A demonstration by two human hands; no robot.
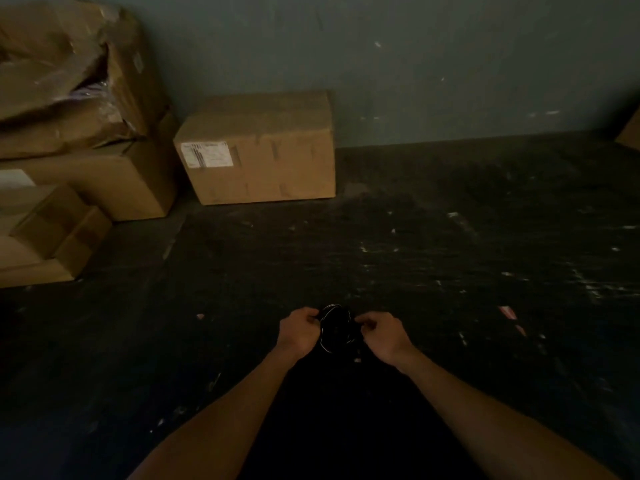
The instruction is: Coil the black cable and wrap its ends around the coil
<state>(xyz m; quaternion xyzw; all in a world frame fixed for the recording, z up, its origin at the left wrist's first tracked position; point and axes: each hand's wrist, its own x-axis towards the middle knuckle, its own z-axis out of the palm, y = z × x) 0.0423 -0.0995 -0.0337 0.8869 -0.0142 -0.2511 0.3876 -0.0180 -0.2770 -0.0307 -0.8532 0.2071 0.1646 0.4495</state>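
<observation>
A black cable [336, 328] hangs as a small coil of loops between my two hands, above a dark floor. My left hand [298, 330] grips the coil's left side with curled fingers. My right hand [380, 335] pinches the coil's right side. Thin highlights show on some loops. The dim light hides the cable's ends, and part of the coil blends into the dark below it.
A closed cardboard box [258, 148] with a white label stands against the grey-green wall ahead. A stack of larger, crumpled boxes [72, 109] fills the left side. The dark floor [450, 265] is scuffed and littered with small scraps.
</observation>
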